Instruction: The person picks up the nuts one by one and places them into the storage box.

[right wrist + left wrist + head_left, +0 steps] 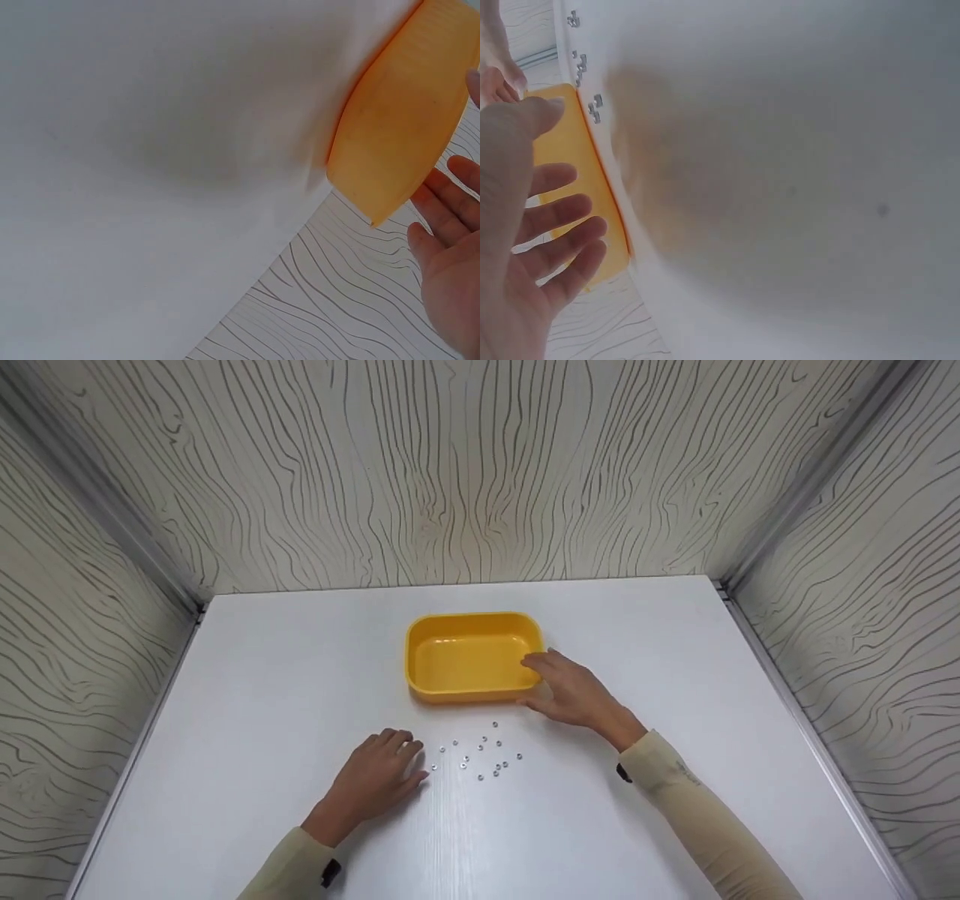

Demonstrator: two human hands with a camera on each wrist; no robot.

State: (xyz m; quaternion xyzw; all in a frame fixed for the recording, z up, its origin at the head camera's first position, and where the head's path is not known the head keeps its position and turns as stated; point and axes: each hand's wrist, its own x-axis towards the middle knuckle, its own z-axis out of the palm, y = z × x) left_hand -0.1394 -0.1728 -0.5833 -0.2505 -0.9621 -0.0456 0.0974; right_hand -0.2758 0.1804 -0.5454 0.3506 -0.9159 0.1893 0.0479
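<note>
A yellow plastic container (472, 695) stands upright on the white table with nothing visible inside. At its right end is my right hand (574, 688), fingertips over the rim and thumb by the front corner. In the right wrist view the loosely bent fingers (450, 206) lie along the container's rim (439, 150). Several small silver rings that look like metal nuts (481, 748) lie scattered in front of the container. My left hand (375, 775) is low over the table just left of them, fingers relaxed and apart. The left wrist view shows nothing between its fingers (574, 236).
The white table (300, 660) meets a wood-grain patterned back wall (465, 472). Similar panels rise at both sides, with metal rails (810, 780) along the table's edges. Pale sleeves cover both forearms, each with a dark band at the wrist.
</note>
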